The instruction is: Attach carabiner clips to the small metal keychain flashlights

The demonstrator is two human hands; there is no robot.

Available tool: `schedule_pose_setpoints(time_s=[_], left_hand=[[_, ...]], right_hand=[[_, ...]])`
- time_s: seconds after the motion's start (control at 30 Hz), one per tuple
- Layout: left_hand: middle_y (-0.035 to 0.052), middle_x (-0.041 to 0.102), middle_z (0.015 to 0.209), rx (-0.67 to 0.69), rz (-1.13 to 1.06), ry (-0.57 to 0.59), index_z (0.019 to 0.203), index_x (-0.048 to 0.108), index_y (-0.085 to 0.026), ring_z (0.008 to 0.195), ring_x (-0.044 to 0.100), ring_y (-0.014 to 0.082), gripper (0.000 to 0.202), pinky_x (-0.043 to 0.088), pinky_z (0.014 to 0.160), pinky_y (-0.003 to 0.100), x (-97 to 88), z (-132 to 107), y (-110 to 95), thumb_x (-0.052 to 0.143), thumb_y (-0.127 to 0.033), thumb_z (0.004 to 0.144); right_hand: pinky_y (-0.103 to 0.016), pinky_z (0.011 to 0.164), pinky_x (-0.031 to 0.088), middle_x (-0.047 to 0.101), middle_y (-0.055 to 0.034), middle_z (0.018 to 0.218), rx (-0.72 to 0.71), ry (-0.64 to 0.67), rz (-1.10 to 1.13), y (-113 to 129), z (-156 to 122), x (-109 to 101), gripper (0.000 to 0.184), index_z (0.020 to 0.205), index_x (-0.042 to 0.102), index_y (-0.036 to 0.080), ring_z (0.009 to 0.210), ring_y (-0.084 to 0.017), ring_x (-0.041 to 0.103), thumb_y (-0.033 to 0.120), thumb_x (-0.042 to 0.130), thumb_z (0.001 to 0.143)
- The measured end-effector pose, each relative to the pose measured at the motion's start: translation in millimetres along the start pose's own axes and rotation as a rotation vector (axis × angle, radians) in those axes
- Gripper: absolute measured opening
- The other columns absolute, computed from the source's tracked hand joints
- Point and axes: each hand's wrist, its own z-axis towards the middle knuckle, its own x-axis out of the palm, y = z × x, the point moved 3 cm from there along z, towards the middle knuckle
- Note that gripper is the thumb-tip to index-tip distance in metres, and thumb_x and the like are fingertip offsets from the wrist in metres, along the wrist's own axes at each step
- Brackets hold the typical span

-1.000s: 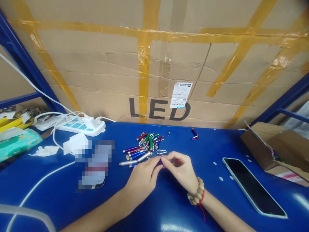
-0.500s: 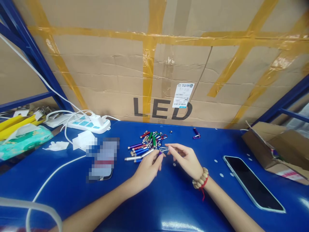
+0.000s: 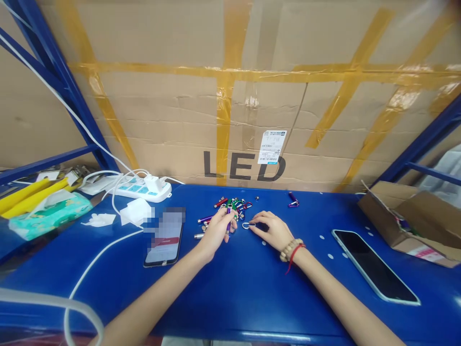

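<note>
- Cardboard box (image 3: 180,120): stands along the far side.
- Blue table (image 3: 252,288): spreads nearer, under everything.
- Flashlight pile (image 3: 234,204): lies at the far middle.
- Left hand (image 3: 215,233): pinches a purple flashlight (image 3: 228,222) at the pile's near edge.
- Right hand (image 3: 274,231): rests just right, thumb and forefinger pinching a silver clip (image 3: 247,225) on the table.

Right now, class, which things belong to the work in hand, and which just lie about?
In hand: left hand holding a purple torch; right hand, fingertips on a clip; torch pile.
Lying about: dark phone, lit phone, power strip, tissues, open box.
</note>
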Motion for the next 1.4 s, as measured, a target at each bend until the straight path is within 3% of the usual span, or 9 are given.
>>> schedule_pose_setpoints(time_s=[0.17,0.23,0.43,0.57,0.73,0.87,0.97,1.13,1.4], left_hand=[[-0.0027,0.048,0.062,0.062,0.005,-0.105,0.084,0.049,-0.016,0.049,0.040,0.0065,0.022,0.025,0.038,0.014,-10.0,2.5,-8.0,0.046,-0.037,0.080],[-0.0034,0.047,0.061,0.100,0.008,-0.119,0.080,0.049,-0.016,0.047,0.037,0.0058,0.022,0.025,0.039,0.015,-12.0,2.7,-8.8,0.045,-0.037,0.080],[-0.0026,0.047,0.059,0.243,0.071,-0.007,0.072,0.054,-0.015,0.050,0.041,0.0075,0.021,0.026,0.042,0.017,-3.1,3.9,-0.8,0.048,-0.034,0.077],[-0.0035,0.047,0.061,0.355,0.083,-0.052,0.068,0.051,-0.016,0.053,0.041,0.0075,0.017,0.028,0.046,0.017,-13.2,8.9,-13.6,0.051,-0.031,0.074],[-0.0046,0.043,0.060,0.411,0.049,-0.137,0.076,0.047,-0.017,0.052,0.040,0.0079,0.014,0.026,0.044,0.017,-38.4,10.9,-27.2,0.042,-0.030,0.076],[-0.0061,0.041,0.051,0.406,0.086,-0.050,0.071,0.043,-0.017,0.046,0.036,0.0073,0.011,0.026,0.046,0.018,-39.6,2.5,-10.9,0.038,-0.026,0.076],[-0.0062,0.039,0.049,0.384,0.155,0.022,0.069,0.044,-0.017,0.046,0.036,0.0078,0.011,0.027,0.048,0.019,-34.4,-1.8,5.9,0.038,-0.022,0.076],[-0.0043,0.044,0.054,0.340,0.243,0.047,0.069,0.046,-0.016,0.054,0.041,0.0099,0.012,0.030,0.055,0.022,-32.7,1.7,21.6,0.041,-0.022,0.078],[-0.0032,0.044,0.060,0.362,0.180,0.011,0.067,0.041,-0.017,0.059,0.042,0.0106,0.021,0.031,0.058,0.023,-32.8,-7.1,17.6,0.037,-0.028,0.084]], right_hand=[[-0.041,0.093,0.040,0.056,-0.0073,0.117,-0.037,0.004,-0.028,6.1,-0.2,4.0,0.037,0.117,0.057,0.024,0.106,-0.022,0.053,0.043,0.048,0.087],[-0.044,0.097,0.036,0.053,-0.0081,0.123,-0.083,0.032,-0.048,7.2,0.2,7.6,0.038,0.121,0.055,0.025,0.112,-0.023,0.049,0.042,0.048,0.087],[-0.039,0.087,0.042,0.061,-0.0066,0.106,-0.066,0.049,-0.077,6.7,6.3,7.2,0.024,0.092,0.064,0.022,0.097,-0.020,0.056,0.040,0.048,0.087],[-0.035,0.084,0.043,0.065,-0.0048,0.093,0.028,0.083,-0.113,9.6,12.4,1.9,0.024,0.082,0.064,0.020,0.088,-0.019,0.060,0.041,0.055,0.082],[-0.025,0.070,0.045,0.068,-0.0033,0.088,0.117,0.120,-0.139,16.8,27.6,-3.2,0.017,0.079,0.067,0.020,0.081,-0.017,0.063,0.032,0.056,0.080],[-0.025,0.057,0.042,0.069,-0.0044,0.077,0.246,0.114,-0.178,22.3,44.1,-4.4,0.020,0.075,0.067,0.019,0.070,-0.018,0.064,0.032,0.054,0.081],[-0.025,0.056,0.040,0.069,-0.0057,0.083,0.314,0.070,-0.186,29.1,50.4,-5.8,0.018,0.083,0.066,0.018,0.074,-0.019,0.063,0.031,0.053,0.081],[-0.022,0.055,0.039,0.069,-0.0019,0.087,0.308,0.049,-0.156,37.5,46.7,-7.8,0.017,0.090,0.064,0.023,0.077,-0.016,0.063,0.031,0.051,0.083],[-0.023,0.059,0.044,0.068,-0.0011,0.089,0.229,0.051,-0.119,20.3,36.2,1.3,0.014,0.087,0.065,0.022,0.080,-0.017,0.063,0.027,0.053,0.082]])
